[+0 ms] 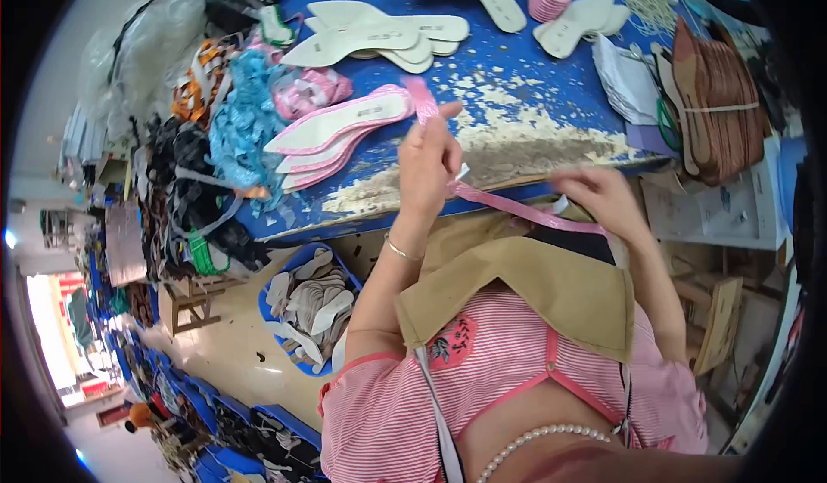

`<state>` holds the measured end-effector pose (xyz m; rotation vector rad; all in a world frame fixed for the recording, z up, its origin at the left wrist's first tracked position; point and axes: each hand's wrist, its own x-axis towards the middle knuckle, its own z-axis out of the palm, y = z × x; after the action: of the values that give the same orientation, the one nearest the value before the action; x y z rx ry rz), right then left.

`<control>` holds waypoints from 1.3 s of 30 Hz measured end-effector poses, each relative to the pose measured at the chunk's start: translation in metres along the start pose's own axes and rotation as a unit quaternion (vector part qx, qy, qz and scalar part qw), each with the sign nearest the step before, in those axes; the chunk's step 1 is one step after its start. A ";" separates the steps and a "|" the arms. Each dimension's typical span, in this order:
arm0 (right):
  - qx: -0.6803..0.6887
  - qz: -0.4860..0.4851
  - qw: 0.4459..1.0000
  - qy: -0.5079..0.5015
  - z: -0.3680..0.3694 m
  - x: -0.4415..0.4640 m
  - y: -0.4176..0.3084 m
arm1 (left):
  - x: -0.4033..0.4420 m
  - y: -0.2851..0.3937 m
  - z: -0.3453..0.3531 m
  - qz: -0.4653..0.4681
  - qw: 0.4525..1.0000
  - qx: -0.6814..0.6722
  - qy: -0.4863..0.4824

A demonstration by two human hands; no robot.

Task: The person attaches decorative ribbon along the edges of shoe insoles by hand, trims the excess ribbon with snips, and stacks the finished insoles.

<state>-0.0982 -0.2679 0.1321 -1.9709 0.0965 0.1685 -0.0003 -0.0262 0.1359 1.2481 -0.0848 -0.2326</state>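
My left hand point(426, 163) is closed on a shiny pink strip point(525, 213) just over the front edge of the table. One end of the strip sticks up past my fingers, and the rest hangs in an arc toward my right. My right hand point(610, 201) is near the strip's other end, its fingers smeared by motion, so its grip is unclear. Small white bits show by the fingers of both hands; I cannot make out what they are. Just left of my left hand lies a stack of white insoles point(345, 126) with pink edges.
The worn blue table point(500, 78) also bears plain white insoles point(379, 35), a banded brown bundle point(724, 104), green-handled scissors point(668, 126) and blue scraps point(245, 121). A blue basket point(269, 311) of insole-shaped pieces stands on the floor to the left. A wooden stool point(719, 324) is at right.
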 end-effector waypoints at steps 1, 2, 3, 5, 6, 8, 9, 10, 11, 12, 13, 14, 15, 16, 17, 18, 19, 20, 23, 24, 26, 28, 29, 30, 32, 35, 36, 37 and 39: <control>0.085 0.091 0.991 -0.042 0.015 0.014 -0.024 | -0.006 -0.005 0.006 -0.023 1.000 0.007 -0.020; 0.103 0.109 0.987 -0.051 0.027 0.026 -0.040 | -0.012 -0.010 0.012 -0.046 0.998 0.015 -0.040; 0.122 0.126 0.983 -0.061 0.038 0.037 -0.051 | -0.016 -0.016 0.015 -0.045 0.996 0.047 -0.056; 0.276 0.127 0.951 -0.050 0.052 0.054 -0.051 | -0.023 -0.028 0.014 -0.041 0.990 0.109 -0.082; 0.308 0.142 0.939 -0.054 0.054 0.061 -0.047 | -0.024 -0.032 0.014 -0.037 0.985 0.139 -0.093; 0.357 0.134 0.923 -0.045 0.058 0.073 -0.042 | -0.026 -0.038 0.013 -0.045 0.986 0.125 -0.104; 0.374 0.108 0.920 -0.035 0.061 0.077 -0.042 | -0.026 -0.039 0.011 -0.046 0.986 0.116 -0.112; 0.391 0.082 0.916 -0.025 0.063 0.081 -0.041 | -0.025 -0.040 0.010 -0.047 0.986 0.108 -0.119; 0.399 0.071 0.914 -0.020 0.063 0.083 -0.041 | -0.024 -0.042 0.008 -0.049 0.986 0.099 -0.127; 0.406 0.060 0.912 -0.014 0.063 0.085 -0.040 | -0.024 -0.043 0.006 -0.052 0.986 0.096 -0.127; 0.409 0.062 0.910 -0.020 0.063 0.086 -0.040 | -0.023 -0.043 0.003 -0.077 0.984 0.093 -0.130; 0.413 0.063 0.908 -0.025 0.063 0.087 -0.040 | -0.023 -0.043 0.000 -0.101 0.982 0.091 -0.133; 0.416 0.064 0.906 -0.032 0.064 0.088 -0.041 | -0.022 -0.043 -0.002 -0.125 0.979 0.089 -0.135; 0.418 0.065 0.905 -0.037 0.064 0.089 -0.041 | -0.020 -0.043 -0.003 -0.148 0.976 0.088 -0.137; 0.421 0.066 0.904 -0.042 0.065 0.091 -0.041 | -0.019 -0.043 -0.004 -0.149 0.976 0.088 -0.134; 0.400 0.059 0.914 -0.025 0.066 0.092 -0.041 | -0.018 -0.044 -0.004 -0.115 0.981 0.111 -0.112; 0.379 0.051 0.924 -0.009 0.067 0.093 -0.040 | -0.016 -0.045 -0.002 -0.081 0.984 0.134 -0.089; 0.358 0.043 0.933 0.008 0.066 0.094 -0.039 | -0.014 -0.046 -0.001 -0.046 0.984 0.157 -0.067; 0.316 0.032 0.948 0.009 0.065 0.092 -0.037 | -0.003 -0.021 0.000 -0.068 0.990 0.113 0.046; 0.297 0.028 0.955 -0.005 0.066 0.090 -0.036 | 0.000 -0.016 -0.004 -0.072 0.990 0.113 0.050; 0.258 0.013 0.966 -0.031 0.065 0.088 -0.036 | 0.008 -0.011 -0.011 -0.069 0.996 0.047 0.007; 0.262 0.017 0.964 -0.040 0.066 0.087 -0.034 | 0.009 -0.012 -0.018 -0.046 0.995 0.093 -0.004; 0.264 0.018 0.963 -0.046 0.066 0.087 -0.033 | 0.010 -0.013 -0.021 -0.021 0.990 0.137 -0.017; 0.267 0.019 0.962 -0.052 0.066 0.086 -0.033 | 0.011 -0.015 -0.023 0.004 0.983 0.181 -0.030; 0.272 0.020 0.960 -0.059 0.065 0.086 -0.030 | 0.014 -0.018 -0.026 0.028 0.973 0.226 -0.044; 0.303 0.043 0.939 -0.157 0.059 0.087 -0.024 | 0.023 -0.020 -0.033 0.325 0.855 0.404 -0.021; 0.310 0.044 0.931 -0.189 0.057 0.092 -0.026 | 0.030 -0.019 -0.034 0.422 0.786 0.452 -0.012; 0.308 0.033 0.931 -0.192 0.057 0.098 -0.030 | 0.037 -0.017 -0.036 0.430 0.780 0.454 -0.008; 0.324 0.027 0.932 -0.159 0.059 0.106 -0.040 | 0.048 -0.014 -0.039 0.453 0.771 0.446 -0.033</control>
<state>0.0078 -0.1971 0.1286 -1.2631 -0.0084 0.4322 0.0522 -0.0051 0.1071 1.9827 -0.9324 0.7041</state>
